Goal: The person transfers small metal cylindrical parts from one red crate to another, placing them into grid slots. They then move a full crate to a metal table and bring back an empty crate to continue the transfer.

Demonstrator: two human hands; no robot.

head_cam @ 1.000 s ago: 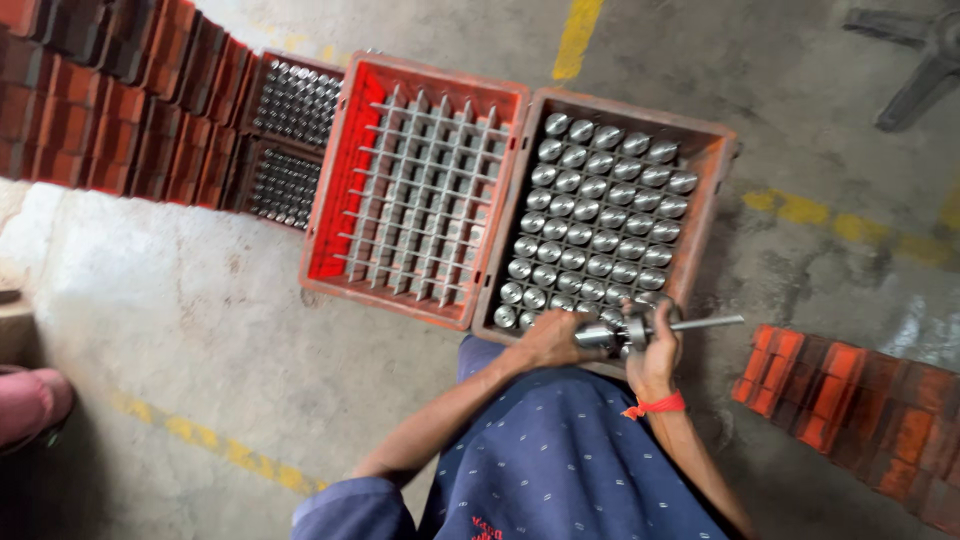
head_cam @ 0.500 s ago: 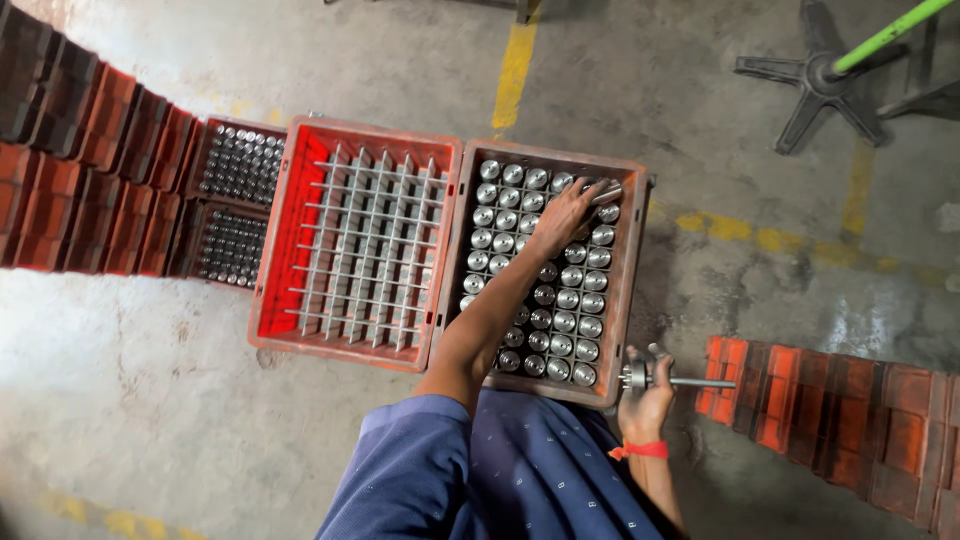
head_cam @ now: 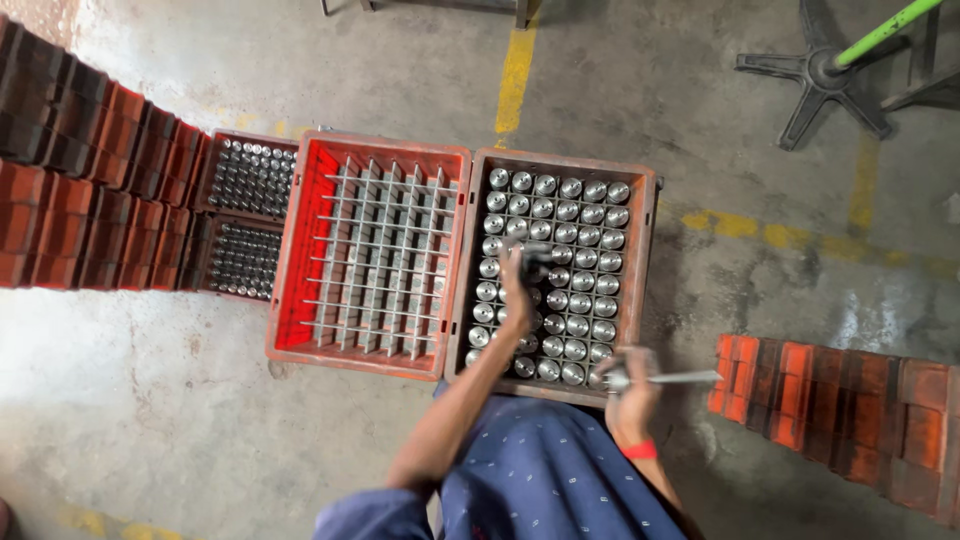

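Left arm: stretched forward from the blue dotted shirt (head_cam: 560,480) and out over the brown crate (head_cam: 640,260), forearm nearly straight.
Left hand (head_cam: 518,285): over the middle of that crate, fingers closed around a grey metal cylinder (head_cam: 537,254) held just above the rows; the hand is blurred, so the exact finger hold cannot be told.
Right arm: bent close to the body, with a red wristband (head_cam: 638,450) at the wrist.
Right hand (head_cam: 632,385): at the near right corner of the brown crate, fist closed on a thin metal rod tool (head_cam: 672,378) that points away to the right.
Packed cylinders (head_cam: 590,215): standing upright in rows under and beyond the left hand, filling the brown crate.
Red crate (head_cam: 290,270): just left of the left hand, touching the brown crate, holding a grey wire divider grid (head_cam: 380,255).
Stacked red crates (head_cam: 850,415): right of the right hand, near the tool's tip.
Filled crates (head_cam: 245,215): far left of both hands, beside more stacks.
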